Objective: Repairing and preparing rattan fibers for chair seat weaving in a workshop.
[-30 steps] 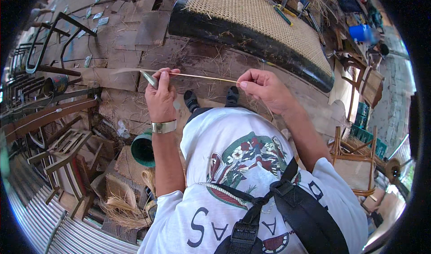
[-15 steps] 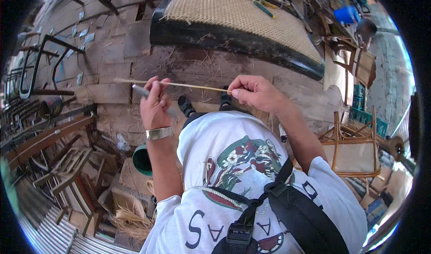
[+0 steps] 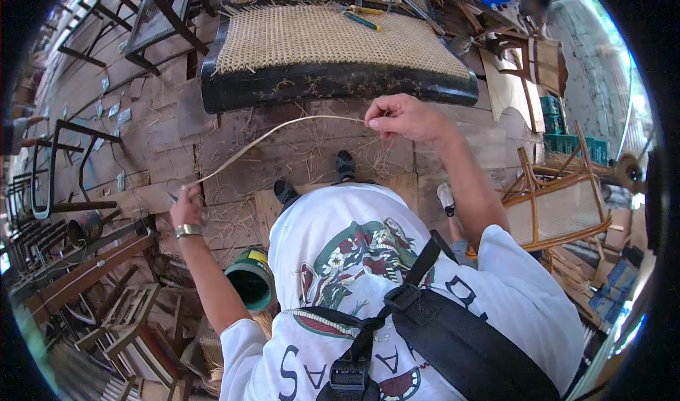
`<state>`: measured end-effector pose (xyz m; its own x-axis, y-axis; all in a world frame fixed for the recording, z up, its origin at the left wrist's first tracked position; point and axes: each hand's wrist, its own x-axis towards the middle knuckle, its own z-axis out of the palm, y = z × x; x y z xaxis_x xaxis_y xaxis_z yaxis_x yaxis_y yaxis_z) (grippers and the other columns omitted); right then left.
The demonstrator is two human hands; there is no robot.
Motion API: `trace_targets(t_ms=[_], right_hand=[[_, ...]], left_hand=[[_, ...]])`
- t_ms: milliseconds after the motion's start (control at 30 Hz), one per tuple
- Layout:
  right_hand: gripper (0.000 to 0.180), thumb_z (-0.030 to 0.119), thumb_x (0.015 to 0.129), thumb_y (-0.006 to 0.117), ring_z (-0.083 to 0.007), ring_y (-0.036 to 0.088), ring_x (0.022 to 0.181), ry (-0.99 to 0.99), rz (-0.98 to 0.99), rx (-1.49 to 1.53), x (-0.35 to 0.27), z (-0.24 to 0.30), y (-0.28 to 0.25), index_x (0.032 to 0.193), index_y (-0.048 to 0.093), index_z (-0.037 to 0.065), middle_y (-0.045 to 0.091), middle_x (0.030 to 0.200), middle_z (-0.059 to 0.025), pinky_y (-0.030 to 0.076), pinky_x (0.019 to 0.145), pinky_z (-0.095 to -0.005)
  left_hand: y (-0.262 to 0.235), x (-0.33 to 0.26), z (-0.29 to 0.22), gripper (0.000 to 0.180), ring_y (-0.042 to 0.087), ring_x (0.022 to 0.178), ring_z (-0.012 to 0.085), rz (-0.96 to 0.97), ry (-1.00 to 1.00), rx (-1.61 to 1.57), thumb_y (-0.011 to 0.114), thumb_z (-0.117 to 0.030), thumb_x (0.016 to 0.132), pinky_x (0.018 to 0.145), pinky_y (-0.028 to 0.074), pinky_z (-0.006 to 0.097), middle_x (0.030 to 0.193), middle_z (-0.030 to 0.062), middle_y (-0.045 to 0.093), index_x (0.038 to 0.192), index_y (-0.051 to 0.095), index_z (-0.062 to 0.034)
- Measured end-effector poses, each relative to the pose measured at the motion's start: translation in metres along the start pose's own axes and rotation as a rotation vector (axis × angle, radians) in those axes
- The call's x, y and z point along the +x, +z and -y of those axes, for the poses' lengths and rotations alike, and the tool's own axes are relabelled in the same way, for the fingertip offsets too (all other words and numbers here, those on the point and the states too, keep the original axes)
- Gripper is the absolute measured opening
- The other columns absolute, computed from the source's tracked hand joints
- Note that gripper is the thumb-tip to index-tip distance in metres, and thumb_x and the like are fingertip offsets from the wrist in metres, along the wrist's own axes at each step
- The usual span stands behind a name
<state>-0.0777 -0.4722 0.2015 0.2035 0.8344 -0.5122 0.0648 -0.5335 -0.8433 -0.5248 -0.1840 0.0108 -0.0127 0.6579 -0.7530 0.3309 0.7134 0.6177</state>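
Observation:
A thin, pale cane strip (image 3: 273, 130) bows upward between my two hands over the wooden floor. My right hand (image 3: 405, 119) is closed, pinching one end between thumb and fingertips. At the lower left, my left hand (image 3: 188, 207) grips the strip's other end. A slim grey tool (image 3: 173, 197) pokes out of that same hand; its kind cannot be made out. Beyond my hands stands a black-framed bench (image 3: 340, 86) with a woven cane panel (image 3: 312, 38), fringed with loose ends.
A green-handled tool (image 3: 362, 21) and other tools lie on the bench. A green bucket (image 3: 249, 284) stands beside my left forearm. Chair frames (image 3: 71, 160) fill the left side; a rattan chair (image 3: 556, 213) is at right. Another person's foot (image 3: 445, 197) shows near my right arm.
My left hand has moved left and toward me, and my right hand slightly up. The strip, nearly straight before, now arches with more length between my hands. The view has shifted.

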Motion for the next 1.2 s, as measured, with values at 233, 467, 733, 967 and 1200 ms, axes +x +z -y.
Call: trace_targets(t_ms=[233,467,733,967,1200], right_hand=[[0.019,0.018,0.087,0.070,-0.0091,0.059,0.075,-0.168,0.088,-0.259,0.033,-0.005,0.030,0.094,0.071,0.001,0.067,0.080,-0.0015,0.049,0.070,-0.0271],[0.019,0.018,0.088,0.071,-0.0076,0.058,0.079,-0.188,0.152,-0.369,0.022,0.026,0.023,0.096,0.072,0.001,0.068,0.084,-0.0001,0.048,0.074,-0.0263],[0.014,0.016,0.086,0.073,-0.0038,0.056,0.075,0.106,-0.226,-0.278,-0.059,-0.022,-0.092,0.087,0.070,0.002,0.064,0.079,0.0037,0.045,0.070,-0.0217],[0.012,0.014,0.086,0.073,-0.0023,0.054,0.074,0.120,-0.208,-0.238,-0.057,-0.023,-0.092,0.087,0.070,0.003,0.062,0.077,0.0054,0.044,0.070,-0.0206],[0.028,0.032,0.077,0.075,-0.0327,0.063,0.100,-0.079,-0.411,-1.250,-0.031,-0.031,-0.073,0.097,0.073,0.012,0.066,0.107,-0.0129,0.051,0.084,-0.0427]], left_hand=[[0.130,-0.134,-0.039,0.025,0.059,0.083,0.0067,0.314,0.965,0.059,0.069,-0.021,0.095,0.074,0.049,0.023,0.097,0.0005,0.067,0.112,0.067,-0.0027],[0.169,-0.147,-0.039,0.023,0.053,0.071,0.0044,0.976,0.563,0.341,0.068,-0.026,0.096,0.060,0.042,0.022,0.078,-0.0048,0.063,0.098,0.071,-0.0029],[0.085,-0.087,-0.019,0.025,0.044,0.065,0.0050,0.499,0.748,0.513,0.072,-0.026,0.092,0.056,0.038,0.025,0.069,-0.0049,0.056,0.087,0.068,-0.0017],[0.074,-0.100,-0.021,0.026,0.046,0.066,0.0049,0.598,0.600,0.440,0.073,-0.028,0.092,0.057,0.039,0.025,0.072,-0.0058,0.058,0.088,0.068,-0.0023],[0.088,-0.111,-0.035,0.009,0.058,0.082,0.0073,0.783,0.612,0.396,0.062,-0.001,0.089,0.074,0.048,0.025,0.089,-0.0025,0.065,0.096,0.068,-0.0022]])
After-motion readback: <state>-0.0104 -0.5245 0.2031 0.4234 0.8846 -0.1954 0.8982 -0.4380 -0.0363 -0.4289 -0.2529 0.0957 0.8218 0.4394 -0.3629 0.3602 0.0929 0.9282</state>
